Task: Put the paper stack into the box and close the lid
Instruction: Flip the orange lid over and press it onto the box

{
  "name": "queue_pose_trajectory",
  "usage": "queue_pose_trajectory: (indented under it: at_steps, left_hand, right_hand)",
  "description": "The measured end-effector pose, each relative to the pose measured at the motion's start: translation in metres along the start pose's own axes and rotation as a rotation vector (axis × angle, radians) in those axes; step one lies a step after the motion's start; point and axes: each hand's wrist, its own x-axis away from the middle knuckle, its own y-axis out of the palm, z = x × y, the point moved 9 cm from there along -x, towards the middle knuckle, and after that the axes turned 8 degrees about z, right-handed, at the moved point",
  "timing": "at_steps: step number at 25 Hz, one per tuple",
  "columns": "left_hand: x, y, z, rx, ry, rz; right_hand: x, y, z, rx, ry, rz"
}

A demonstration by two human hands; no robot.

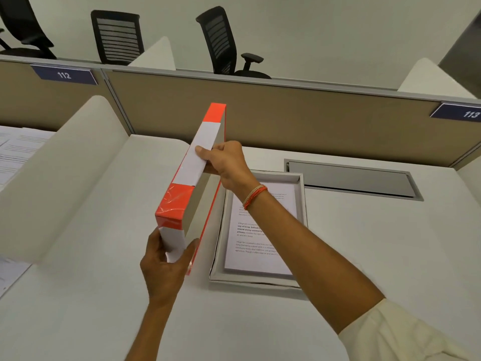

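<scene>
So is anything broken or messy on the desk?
Nothing spilled. The orange and white cardboard lid is off, held on edge by the left hand and right hand. The white open box shows a small tear at its near-left corner; the printed paper stack lies flat inside.

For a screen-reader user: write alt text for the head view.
Both hands hold an orange-and-white lid on edge, left hand at its near corner, right hand at its upper edge. Beside it, an open box on the desk holds printed paper.
</scene>
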Motion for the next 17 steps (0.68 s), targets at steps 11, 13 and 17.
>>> queue_pose_trajectory:
  at_steps: [11, 13, 17]
  left_hand:
    - [-0.081, 0.063, -0.069, -0.024, -0.598, -0.511]
    - [-0.069, 0.083, -0.079, 0.093, -0.780, -0.623]
    - [-0.058, 0.099, -0.073, 0.181, -0.745, -0.598]
  right_hand:
    - [0.014, -0.046, -0.003, -0.165, 0.110, -0.061]
    - [0.019, -0.068, -0.004, -0.224, 0.103, -0.078]
    - [0.026, -0.145, 0.008, -0.063, 0.032, 0.010]
